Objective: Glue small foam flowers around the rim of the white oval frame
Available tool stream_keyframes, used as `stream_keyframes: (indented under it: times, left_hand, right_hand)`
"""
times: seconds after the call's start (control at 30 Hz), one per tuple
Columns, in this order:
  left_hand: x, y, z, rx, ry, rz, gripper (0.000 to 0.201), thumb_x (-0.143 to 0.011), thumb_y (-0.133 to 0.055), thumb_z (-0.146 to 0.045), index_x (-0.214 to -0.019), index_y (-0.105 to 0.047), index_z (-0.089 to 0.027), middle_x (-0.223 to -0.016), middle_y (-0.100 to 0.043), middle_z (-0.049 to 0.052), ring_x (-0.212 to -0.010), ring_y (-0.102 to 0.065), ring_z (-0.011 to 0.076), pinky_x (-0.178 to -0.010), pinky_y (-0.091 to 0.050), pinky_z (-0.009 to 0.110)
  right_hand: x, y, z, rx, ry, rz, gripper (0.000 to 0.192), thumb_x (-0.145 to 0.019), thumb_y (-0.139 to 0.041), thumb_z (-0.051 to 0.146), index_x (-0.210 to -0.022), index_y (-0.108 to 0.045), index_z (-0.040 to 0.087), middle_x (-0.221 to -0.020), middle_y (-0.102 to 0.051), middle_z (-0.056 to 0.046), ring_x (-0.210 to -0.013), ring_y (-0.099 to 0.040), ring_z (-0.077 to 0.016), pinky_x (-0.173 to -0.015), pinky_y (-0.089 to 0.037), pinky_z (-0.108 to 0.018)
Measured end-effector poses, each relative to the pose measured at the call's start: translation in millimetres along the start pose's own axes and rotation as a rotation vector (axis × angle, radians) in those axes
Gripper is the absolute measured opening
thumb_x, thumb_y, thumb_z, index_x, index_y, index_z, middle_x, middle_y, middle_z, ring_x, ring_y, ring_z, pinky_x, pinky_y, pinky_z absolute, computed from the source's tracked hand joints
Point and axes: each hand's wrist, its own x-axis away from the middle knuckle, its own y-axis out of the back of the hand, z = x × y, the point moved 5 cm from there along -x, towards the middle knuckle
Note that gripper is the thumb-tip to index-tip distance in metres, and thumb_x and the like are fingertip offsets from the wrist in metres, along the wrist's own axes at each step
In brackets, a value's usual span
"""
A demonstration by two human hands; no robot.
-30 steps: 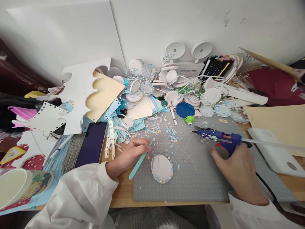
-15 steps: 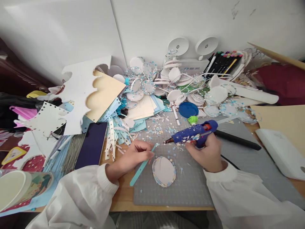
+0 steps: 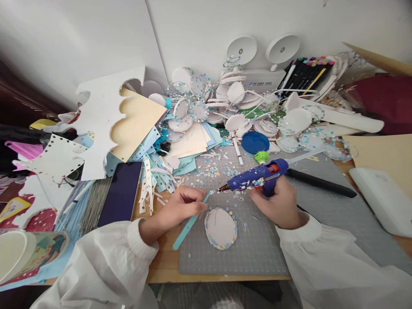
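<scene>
Grey cutting mat [image 3: 257, 253] serves as our reference surface. Near its front-left area lies the white oval paper disc [image 3: 220, 227], edged with blue confetti. Our left hand [image 3: 180, 210], just left of the disc at the mat's left edge, pinches a teal stick [image 3: 190, 222] between closed fingers. Our right hand [image 3: 277, 206], over the mat behind the disc, wraps firmly around the blue hot glue gun [image 3: 257, 179], nozzle pointing left toward the stick's tip.

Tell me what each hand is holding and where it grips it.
The left hand pinches a teal stick near its upper end. The right hand has its grip on the handle of a blue glue gun.
</scene>
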Motion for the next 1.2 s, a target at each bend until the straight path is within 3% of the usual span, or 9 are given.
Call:
stream_keyframes:
  times: [0.37, 0.93, 1.2]
  left_hand:
    - [0.0, -0.5, 1.6, -0.013, 0.006, 0.015, 0.033, -0.07, -0.059, -0.025, -0.041, -0.047, -0.015, -0.049, -0.038, -0.002, -0.051, -0.035, 0.0092, -0.049, -0.025, 0.024]
    - [0.3, -0.7, 0.5, -0.025, 0.005, 0.016, 0.034, -0.07, -0.058, -0.023, -0.041, -0.042, -0.016, -0.049, -0.035, -0.003, -0.051, -0.033, 0.0096, -0.049, -0.025, 0.025]
    - [0.2, -1.7, -1.0, 0.015, -0.034, 0.042, 0.034, -0.073, -0.058, -0.019, -0.042, -0.044, -0.015, -0.05, -0.037, -0.003, -0.051, -0.035, 0.0094, -0.05, -0.024, 0.025]
  right_hand:
    - [2.6, -3.4, -2.0, 0.043, 0.047, 0.036, 0.014, -0.069, -0.059, 0.028, -0.08, -0.053, 0.022, -0.048, -0.042, 0.006, -0.038, -0.041, -0.0123, -0.04, -0.036, -0.027]
    - [1.2, -3.7, -1.3, 0.055, 0.094, 0.025, 0.013, -0.069, -0.055, 0.027, -0.068, -0.042, 0.025, -0.048, -0.042, 0.005, -0.04, -0.042, -0.0132, -0.04, -0.035, -0.027]
    - [1.6, -3.2, -0.8, 0.048, 0.12, 0.021, 0.012, -0.069, -0.057, 0.025, -0.07, -0.045, 0.024, -0.05, -0.046, 0.004, -0.041, -0.044, -0.0139, -0.041, -0.034, -0.028]
